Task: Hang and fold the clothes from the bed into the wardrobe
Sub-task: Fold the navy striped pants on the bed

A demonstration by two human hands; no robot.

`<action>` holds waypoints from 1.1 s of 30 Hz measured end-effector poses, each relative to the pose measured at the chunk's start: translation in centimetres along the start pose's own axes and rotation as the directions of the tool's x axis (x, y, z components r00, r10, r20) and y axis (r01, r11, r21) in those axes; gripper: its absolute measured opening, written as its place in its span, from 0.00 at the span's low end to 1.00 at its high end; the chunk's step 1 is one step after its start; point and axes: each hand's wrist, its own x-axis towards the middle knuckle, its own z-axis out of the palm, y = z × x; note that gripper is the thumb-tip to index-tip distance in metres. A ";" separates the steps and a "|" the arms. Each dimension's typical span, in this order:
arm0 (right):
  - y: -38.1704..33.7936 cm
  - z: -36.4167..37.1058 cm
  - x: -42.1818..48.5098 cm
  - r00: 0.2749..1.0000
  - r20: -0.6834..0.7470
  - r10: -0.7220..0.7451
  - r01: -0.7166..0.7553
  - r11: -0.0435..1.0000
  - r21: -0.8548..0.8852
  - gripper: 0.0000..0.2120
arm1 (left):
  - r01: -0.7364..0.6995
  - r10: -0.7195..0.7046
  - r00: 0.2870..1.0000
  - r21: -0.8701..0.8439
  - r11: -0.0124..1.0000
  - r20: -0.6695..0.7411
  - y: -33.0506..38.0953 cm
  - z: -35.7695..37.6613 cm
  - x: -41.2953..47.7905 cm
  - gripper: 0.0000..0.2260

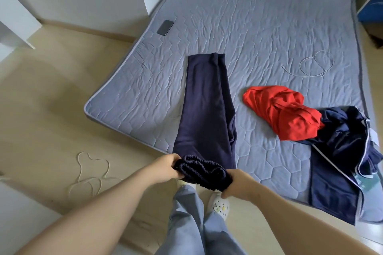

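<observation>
Navy trousers (204,109) lie lengthwise on the bed (259,27), waistband bunched past its near edge. Left hand (167,166) and right hand (238,182) each grip a waistband end. To the right on the bed: red garment (281,112), touching dark jacket (339,151).

Both bare forearms reach forward and down from the lower edge of the view, converging toward the middle. The left hand (168,166) and right hand (238,182) sit close together, the left a little farther forward. Each has its fingers curled round one end of the bunched waistband of the trousers (204,109) and grips it. Both wrists are roughly straight.
</observation>
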 end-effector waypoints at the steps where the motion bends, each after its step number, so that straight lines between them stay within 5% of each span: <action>1: 0.1 0.5 -0.4 1.000 0.029 0.000 -0.001 1.000 0.011 0.11 | 0.002 -0.002 1.000 -0.003 1.000 0.022 -0.3 0.2 -0.4 0.11; 6: -0.2 2.7 -3.1 0.994 0.105 0.007 -0.013 0.999 0.051 0.08 | 0.024 -0.020 0.991 -0.030 0.999 0.136 -1.0 0.4 -3.0 0.10; 17: -0.1 -1.7 2.7 0.986 -0.128 0.106 -0.069 0.963 0.260 0.07 | 0.051 -0.055 0.993 -0.046 0.998 -0.101 1.5 -1.1 3.7 0.11; 24: -0.6 -5.7 8.3 0.914 -0.352 0.202 -0.155 0.976 0.155 0.07 | 0.087 -0.074 0.957 0.033 0.996 -0.279 4.4 -3.3 9.7 0.15; 29: -3.6 -11.0 14.6 0.888 -0.394 0.235 -0.099 0.937 0.336 0.03 | 0.095 -0.175 0.960 -0.333 0.938 -0.220 7.4 -7.8 15.7 0.12; 33: -6.5 -15.5 20.6 0.851 -0.393 0.348 -0.031 0.781 0.623 0.06 | 0.088 -0.189 0.959 -0.412 0.907 -0.211 10.4 -12.5 21.5 0.10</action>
